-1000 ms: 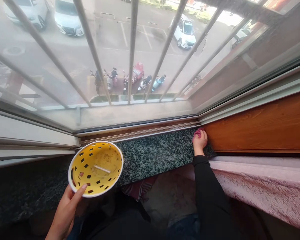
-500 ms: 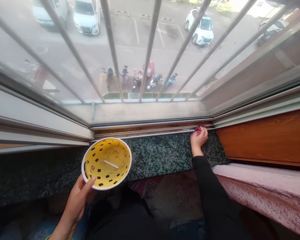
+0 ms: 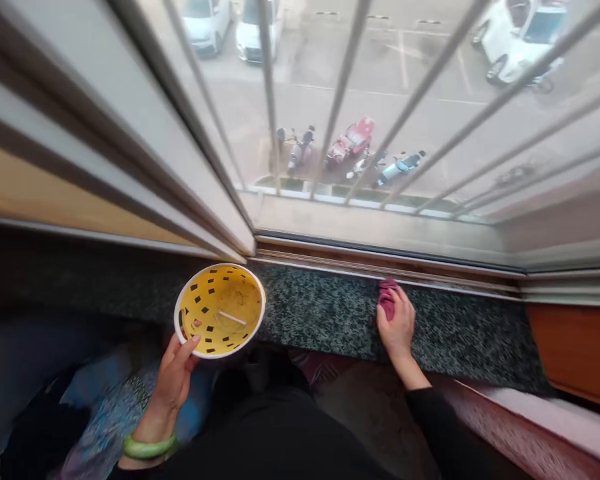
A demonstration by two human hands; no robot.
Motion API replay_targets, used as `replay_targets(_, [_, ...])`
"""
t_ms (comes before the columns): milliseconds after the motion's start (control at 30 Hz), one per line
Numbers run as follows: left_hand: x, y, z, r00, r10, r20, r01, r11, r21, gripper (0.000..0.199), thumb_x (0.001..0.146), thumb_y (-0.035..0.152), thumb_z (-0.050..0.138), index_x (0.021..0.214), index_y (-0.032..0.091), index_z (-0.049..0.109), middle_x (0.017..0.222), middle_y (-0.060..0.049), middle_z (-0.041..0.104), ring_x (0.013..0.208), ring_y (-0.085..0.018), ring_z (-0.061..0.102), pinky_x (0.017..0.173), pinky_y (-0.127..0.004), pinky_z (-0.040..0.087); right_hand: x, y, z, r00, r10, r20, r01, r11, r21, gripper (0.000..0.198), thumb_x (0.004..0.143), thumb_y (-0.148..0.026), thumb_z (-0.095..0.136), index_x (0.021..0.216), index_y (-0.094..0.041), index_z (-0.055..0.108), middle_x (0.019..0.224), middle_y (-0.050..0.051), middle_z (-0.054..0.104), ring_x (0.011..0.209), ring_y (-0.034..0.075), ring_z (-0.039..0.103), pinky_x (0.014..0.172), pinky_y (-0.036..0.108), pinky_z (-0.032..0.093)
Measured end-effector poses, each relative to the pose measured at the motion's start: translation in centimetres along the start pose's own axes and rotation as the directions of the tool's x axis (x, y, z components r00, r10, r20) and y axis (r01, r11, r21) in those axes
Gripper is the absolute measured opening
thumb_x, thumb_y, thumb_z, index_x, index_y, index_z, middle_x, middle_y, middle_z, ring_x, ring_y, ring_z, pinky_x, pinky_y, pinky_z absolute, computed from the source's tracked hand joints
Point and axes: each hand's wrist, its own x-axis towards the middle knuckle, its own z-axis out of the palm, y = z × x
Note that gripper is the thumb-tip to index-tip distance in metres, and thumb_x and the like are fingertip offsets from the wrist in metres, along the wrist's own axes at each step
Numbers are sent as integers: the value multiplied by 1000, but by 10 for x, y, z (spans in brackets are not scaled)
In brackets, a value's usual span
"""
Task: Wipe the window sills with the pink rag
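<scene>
The pink cloth lies on the speckled stone sill, at its far edge, just beside the window track. The right hand is closed over the cloth and presses it flat against the stone; only the far end of the cloth shows beyond the fingers.

To the left, the left hand grips the yellow basket by its near rim, thumb inside and fingers under the wall. The basket is held tilted, partly over the sill's near edge and partly over the dark space below. A short pale stick lies loose inside it, along with some grime. A green bangle sits on the left wrist.

Probable faults from this position:

- Cloth snagging. The cloth is touching the raised lip of the track; a push farther away could jam its end in the groove and pull it out from under the palm.
- Basket slipping. It is held by the rim on one side only, so a jolt could tip it further and spill the stick and grime onto the sill or the bedding at the near right.
- Missed dirt. The hand covers most of the cloth, so contact with the stone cannot be checked.

Beyond the glass, metal bars stand over a street with parked scooters.
</scene>
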Motion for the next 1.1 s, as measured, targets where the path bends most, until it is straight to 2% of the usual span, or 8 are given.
replay_targets(133, [-3,-6,-29,994,16,-109,-27,995,-94,60,64,43,88,117,19,73,125,-10,73,121,-33,65,90,-37,61,-13,-26,45,969,-161,187,164,987,2,51,99,-35,50,148,-21,52,157,15,47,150,35,38,122,63,32])
replay_targets(267, [3,-5,-53,983,57,-176,-81,988,-132,55,63,43,87,111,20,73,118,-9,75,114,-30,67,84,-34,60,-25,-153,146,847,-413,334,338,904,261,56,100,-24,48,155,-21,45,160,13,45,153,31,35,124,60,33])
replay_targets(367, [13,-1,-68,975,69,-213,-107,979,-175,51,62,43,87,105,20,72,113,-7,74,103,-24,69,76,-29,58,-30,-222,190,797,-471,379,351,870,345,58,99,-19,47,156,-16,44,162,16,43,154,31,34,125,59,32])
replay_targets(500, [33,4,-86,972,88,-216,-136,967,-216,48,63,44,85,102,20,70,108,-6,73,94,-21,68,71,-27,54,-43,-197,161,678,-602,422,446,793,415,54,102,-20,45,156,-22,46,158,11,50,149,26,43,123,53,40])
replay_targets(667, [58,3,-109,978,89,-191,-136,959,-249,47,65,44,85,102,20,69,109,-6,72,93,-20,68,72,-27,54,-56,-132,110,792,-487,369,448,874,191,50,103,-26,49,152,-28,49,166,11,37,152,34,38,115,63,45])
replay_targets(767, [68,3,-121,978,83,-191,-133,954,-269,49,64,45,86,102,20,69,110,-6,72,93,-20,68,74,-29,56,-41,-163,140,708,-570,417,512,821,252,46,103,-26,48,149,-24,53,161,12,44,150,30,42,120,60,42])
replay_targets(967, [73,6,-133,971,99,-217,-161,944,-290,52,63,46,88,102,19,67,111,-7,70,93,-20,67,72,-29,58,-6,-297,260,572,-676,466,545,737,400,44,103,-24,44,145,-18,58,157,12,50,146,28,45,125,52,36])
replay_targets(1100, [75,5,-135,965,107,-240,-180,933,-311,52,62,46,89,100,19,66,114,-8,71,95,-20,68,73,-29,58,-5,-332,282,481,-718,504,552,694,463,47,102,-22,46,146,-14,57,159,13,47,149,27,41,127,50,33])
